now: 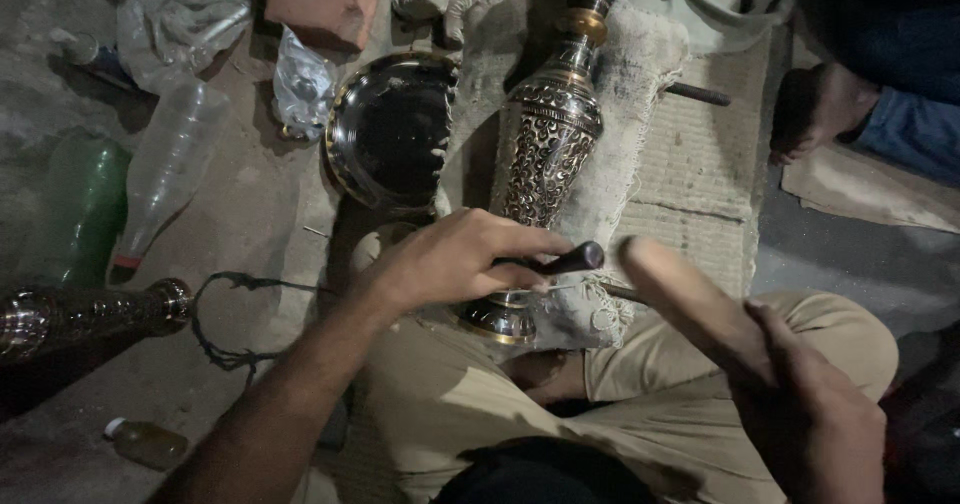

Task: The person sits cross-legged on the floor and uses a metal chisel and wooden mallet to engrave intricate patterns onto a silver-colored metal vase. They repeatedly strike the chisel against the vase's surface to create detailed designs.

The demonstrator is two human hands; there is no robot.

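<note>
A tall engraved metal vase (552,139), black with a brass pattern, lies on a pale cloth pad (640,74) in front of my crossed legs. My left hand (455,259) rests over its base end and grips a thin dark chisel-like tool (568,260) held against the metal. My right hand (800,409) is shut around a pale wooden mallet stick (680,299), raised at the lower right with its tip near the tool's end.
A dark round metal plate (390,129) sits left of the vase. Plastic bottles (170,159), a green bottle (85,204), a brick (320,6) and plastic bags lie at upper left. Another engraved vase (90,314) lies at left. Another person's foot (815,109) is at upper right.
</note>
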